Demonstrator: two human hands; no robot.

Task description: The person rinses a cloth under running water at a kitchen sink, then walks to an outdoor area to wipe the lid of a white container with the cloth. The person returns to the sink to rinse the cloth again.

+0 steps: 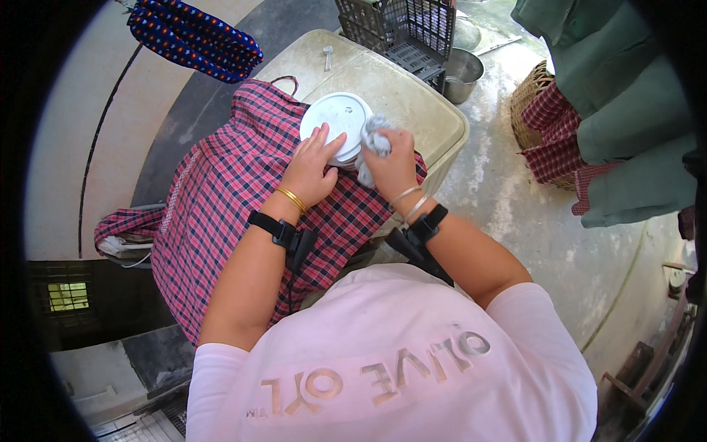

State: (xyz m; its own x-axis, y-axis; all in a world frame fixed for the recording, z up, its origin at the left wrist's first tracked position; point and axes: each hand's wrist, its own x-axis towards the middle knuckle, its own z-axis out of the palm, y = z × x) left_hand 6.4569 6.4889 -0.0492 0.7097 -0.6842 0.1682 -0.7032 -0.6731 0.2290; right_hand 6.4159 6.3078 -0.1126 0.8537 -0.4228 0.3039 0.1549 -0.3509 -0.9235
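Observation:
My left hand [316, 161] rests with spread fingers on the white round lid [341, 115] of a tub, steadying its near left edge. A crumpled grey-white cloth [376, 137] is bunched in my right hand [395, 160], pressed against the right side of the lid's rim. Only a sliver of the tub's wall shows under the lid. Beneath my forearms spreads a red and navy checked cloth [232, 166], draped over the near left part of a cream plastic box [436, 119].
A small clear plastic spoon [328, 57] lies on the box top. Behind stand a dark plastic crate [409, 33] and a metal pot [464, 74]. Green cloths [635, 110] hang at right by a wicker basket [527, 105]; a blue patterned cloth [193, 38] hangs at upper left.

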